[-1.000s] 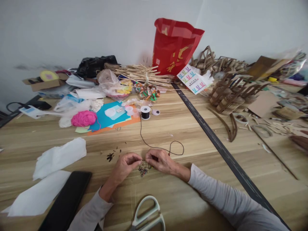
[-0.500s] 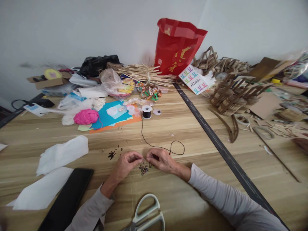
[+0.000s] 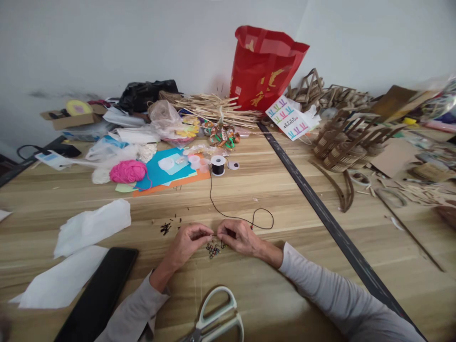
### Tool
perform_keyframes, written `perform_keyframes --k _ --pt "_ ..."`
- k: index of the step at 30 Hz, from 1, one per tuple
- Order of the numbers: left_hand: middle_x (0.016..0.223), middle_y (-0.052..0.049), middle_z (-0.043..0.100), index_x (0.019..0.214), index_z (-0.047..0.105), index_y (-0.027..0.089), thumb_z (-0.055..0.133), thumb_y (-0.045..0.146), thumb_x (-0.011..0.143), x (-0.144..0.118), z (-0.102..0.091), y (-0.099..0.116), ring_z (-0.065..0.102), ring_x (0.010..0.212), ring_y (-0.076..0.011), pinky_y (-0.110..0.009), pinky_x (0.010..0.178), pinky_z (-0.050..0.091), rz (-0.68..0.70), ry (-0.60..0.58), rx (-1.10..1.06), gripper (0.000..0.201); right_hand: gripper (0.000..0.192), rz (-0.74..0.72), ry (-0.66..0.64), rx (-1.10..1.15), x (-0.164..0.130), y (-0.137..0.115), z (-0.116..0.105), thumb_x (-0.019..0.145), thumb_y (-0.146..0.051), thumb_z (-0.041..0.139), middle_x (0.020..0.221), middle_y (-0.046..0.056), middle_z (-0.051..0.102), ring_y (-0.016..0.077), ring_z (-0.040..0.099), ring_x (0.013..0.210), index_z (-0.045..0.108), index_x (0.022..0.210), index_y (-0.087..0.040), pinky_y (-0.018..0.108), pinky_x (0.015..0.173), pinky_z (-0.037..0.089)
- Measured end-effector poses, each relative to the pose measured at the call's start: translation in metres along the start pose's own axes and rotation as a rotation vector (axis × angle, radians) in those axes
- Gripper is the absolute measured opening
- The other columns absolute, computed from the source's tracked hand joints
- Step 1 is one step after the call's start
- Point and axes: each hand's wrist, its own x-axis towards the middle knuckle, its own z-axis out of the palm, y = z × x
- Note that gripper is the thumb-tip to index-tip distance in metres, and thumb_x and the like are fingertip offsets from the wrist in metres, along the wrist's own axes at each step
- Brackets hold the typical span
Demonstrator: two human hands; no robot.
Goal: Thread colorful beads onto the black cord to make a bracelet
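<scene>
Pinching the black cord [image 3: 228, 216] between the fingertips of my left hand [image 3: 185, 242] and right hand [image 3: 238, 236] at lower centre, I risked nudging the small beads [image 3: 213, 249] just beneath them into a scatter, or losing the cord end. Only "COFFEE" was readable, on the card [image 3: 288, 118] at upper right by the red bag [image 3: 261, 69].

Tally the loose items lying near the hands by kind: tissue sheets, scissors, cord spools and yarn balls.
White tissue sheets: 2
Scissors: 1
Black cord spool: 1
Pink yarn ball: 1
Total: 5
</scene>
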Motion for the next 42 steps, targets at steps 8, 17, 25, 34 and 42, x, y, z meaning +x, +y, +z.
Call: perform_keyframes --k 8,17,25,34,42 --pt "0.07 -0.004 0.072 0.073 0.07 0.014 0.07 0.023 0.065 -0.0002 0.0006 0.0012 0.064 0.068 -0.017 -0.027 0.066 0.051 0.001 0.001 0.029 0.012 0.011 -0.003 0.005 -0.021 0.0001 0.0006 0.0012 0.084 -0.02 0.056 0.063 0.0 0.057 0.0087 0.048 0.055 0.063 0.078 -0.013 0.018 0.053 0.035" --pt "0.068 -0.003 0.07 0.072 0.069 0.014 0.071 0.023 0.064 -0.0002 0.0008 0.0026 0.061 0.065 -0.0154 -0.025 0.064 0.049 -0.002 0.012 0.004 0.012 0.013 -0.026 0.003 -0.04 -0.0003 0.0003 0.0012 0.085 -0.022 0.055 0.063 0.0 0.058 0.009 0.049 0.054 0.062 0.078 -0.014 0.018 0.053 0.036" --pt "0.064 -0.002 0.066 0.071 0.068 0.013 0.072 0.024 0.065 0.0007 0.0016 0.0014 0.058 0.061 -0.0132 -0.023 0.059 0.047 0.001 0.003 -0.015 0.013 0.01 -0.034 -0.018 -0.057 0.0 -0.0002 0.0009 0.085 -0.019 0.055 0.067 0.0 0.06 0.0093 0.051 0.057 0.063 0.081 -0.014 0.019 0.055 0.037" --pt "0.063 -0.001 0.063 0.072 0.067 0.012 0.071 0.024 0.065 0.0001 0.0022 0.0008 0.056 0.059 -0.0123 -0.022 0.057 0.045 -0.001 -0.004 0.004 0.014 0.011 -0.043 0.005 -0.023 -0.0003 0.0033 0.0041 0.085 -0.024 0.059 0.067 0.001 0.061 0.0093 0.053 0.057 0.064 0.084 -0.014 0.018 0.055 0.039" --pt "0.062 -0.001 0.063 0.071 0.066 0.013 0.07 0.024 0.066 -0.0012 0.0021 0.0078 0.056 0.058 -0.0121 -0.022 0.057 0.044 -0.014 -0.023 0.018 0.013 0.013 -0.073 0.006 -0.055 0.0002 0.0029 0.0034 0.087 -0.025 0.058 0.072 0.002 0.063 0.0109 0.055 0.061 0.066 0.084 -0.015 0.02 0.058 0.041"
